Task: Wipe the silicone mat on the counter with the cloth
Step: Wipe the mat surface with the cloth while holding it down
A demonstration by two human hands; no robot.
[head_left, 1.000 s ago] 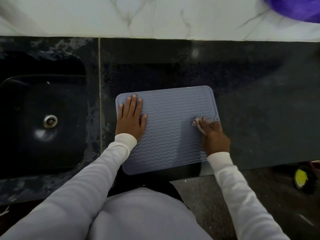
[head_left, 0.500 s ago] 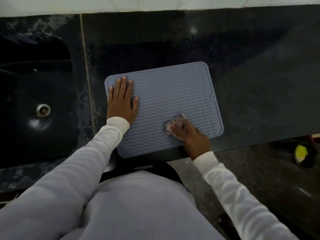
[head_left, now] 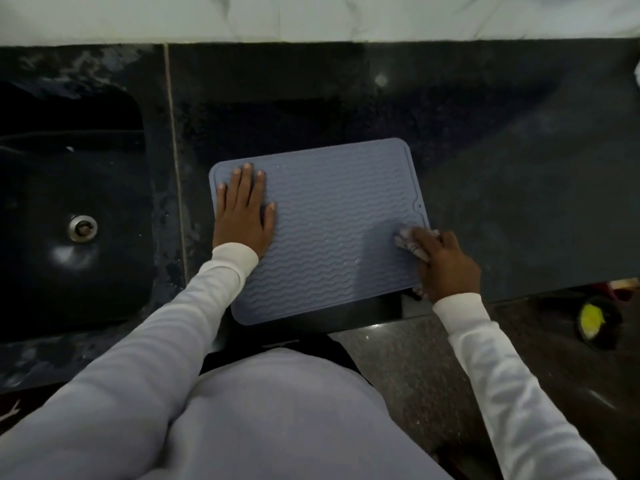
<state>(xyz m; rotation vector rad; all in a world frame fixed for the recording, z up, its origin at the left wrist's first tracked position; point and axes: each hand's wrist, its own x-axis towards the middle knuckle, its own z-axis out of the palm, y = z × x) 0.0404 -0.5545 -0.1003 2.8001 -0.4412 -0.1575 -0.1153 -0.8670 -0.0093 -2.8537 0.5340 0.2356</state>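
One mat (head_left: 332, 230) flat on counter (head_left: 519, 168), near edge overhanging; left hand (head_left: 244, 211) pressed flat, fingers straight, on its left side; right hand (head_left: 446, 265) pinches one cloth (head_left: 407, 242) at its right edge.

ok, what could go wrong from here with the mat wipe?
1. The silicone mat overhangs the counter at its near edge, so a hard stroke could drag it off, though the left hand lies flat on it.
2. The right hand holds the cloth at the mat's right edge; it may slip onto the counter.
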